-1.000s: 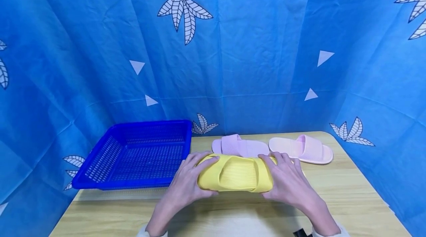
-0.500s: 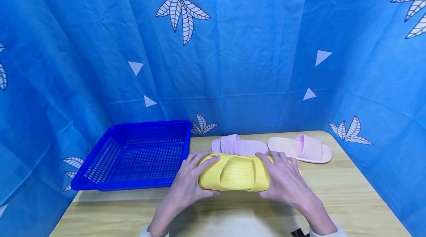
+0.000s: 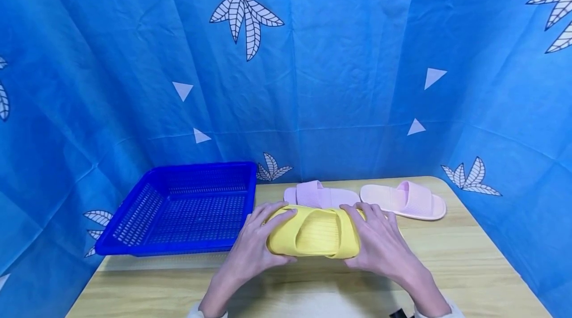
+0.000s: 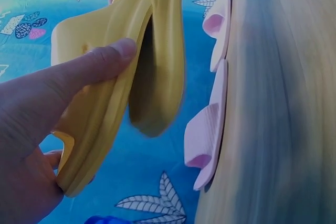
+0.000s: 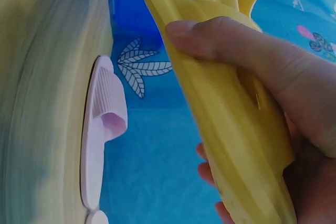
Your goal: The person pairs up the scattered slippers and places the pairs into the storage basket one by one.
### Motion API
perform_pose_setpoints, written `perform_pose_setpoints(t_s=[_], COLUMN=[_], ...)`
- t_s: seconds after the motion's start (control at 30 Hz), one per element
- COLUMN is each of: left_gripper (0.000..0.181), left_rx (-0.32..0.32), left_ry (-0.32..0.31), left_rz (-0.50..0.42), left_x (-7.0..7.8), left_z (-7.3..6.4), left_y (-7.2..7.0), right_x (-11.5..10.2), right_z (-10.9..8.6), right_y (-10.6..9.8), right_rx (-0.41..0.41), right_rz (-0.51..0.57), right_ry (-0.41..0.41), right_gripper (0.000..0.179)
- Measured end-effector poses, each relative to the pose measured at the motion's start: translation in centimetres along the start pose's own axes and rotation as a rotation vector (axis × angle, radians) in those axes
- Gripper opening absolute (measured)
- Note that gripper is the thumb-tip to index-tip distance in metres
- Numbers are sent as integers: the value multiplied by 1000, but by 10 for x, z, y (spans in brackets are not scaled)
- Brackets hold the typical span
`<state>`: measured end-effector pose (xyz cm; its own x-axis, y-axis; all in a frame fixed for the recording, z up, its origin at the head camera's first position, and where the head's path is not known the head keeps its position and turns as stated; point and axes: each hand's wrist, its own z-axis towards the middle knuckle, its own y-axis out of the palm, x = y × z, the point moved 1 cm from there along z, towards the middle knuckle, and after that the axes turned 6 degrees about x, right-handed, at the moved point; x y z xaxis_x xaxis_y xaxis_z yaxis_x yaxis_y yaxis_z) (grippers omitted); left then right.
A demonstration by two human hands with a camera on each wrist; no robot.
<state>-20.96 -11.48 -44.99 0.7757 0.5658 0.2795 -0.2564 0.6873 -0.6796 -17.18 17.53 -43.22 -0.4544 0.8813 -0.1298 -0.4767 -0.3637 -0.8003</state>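
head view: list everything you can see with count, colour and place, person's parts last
yellow slippers: 2, yellow, together between the hands, above the table
lilac slipper: 1, lilac, far side of the table, partly hidden by the yellow pair
pink slipper: 1, pale pink, just right of the lilac one
basket: 1, dark blue, table's left side
table: 1, light wood, below everything
curtain: blue, white leaf and triangle prints, behind
black object: 1, black, bottom edge, too cut off to name
left hand: 1, gripping the yellow slippers
right hand: 1, gripping their other end
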Motion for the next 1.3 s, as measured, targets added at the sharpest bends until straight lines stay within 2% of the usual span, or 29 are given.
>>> perform_pose_setpoints(t_s=[0.43,0.63,0.93,1.3], left_gripper=[99,98,98,97], left_rx=[7,7,21,22], left_ry=[-3,-24,-10,-34], left_rz=[-16,-39,-45,-57], left_x=[4,7,5,4], left_z=[0,2,1,0], left_y=[0,0,2,3], right_x=[-3,-6,-9,-8], right_z=[1,4,6,6], right_y=[4,4,7,12], right_rx=[-4,26,35,34], right_rz=[23,29,13,23], right_ry=[-9,-18,-28,-30], right_gripper=[112,111,114,114])
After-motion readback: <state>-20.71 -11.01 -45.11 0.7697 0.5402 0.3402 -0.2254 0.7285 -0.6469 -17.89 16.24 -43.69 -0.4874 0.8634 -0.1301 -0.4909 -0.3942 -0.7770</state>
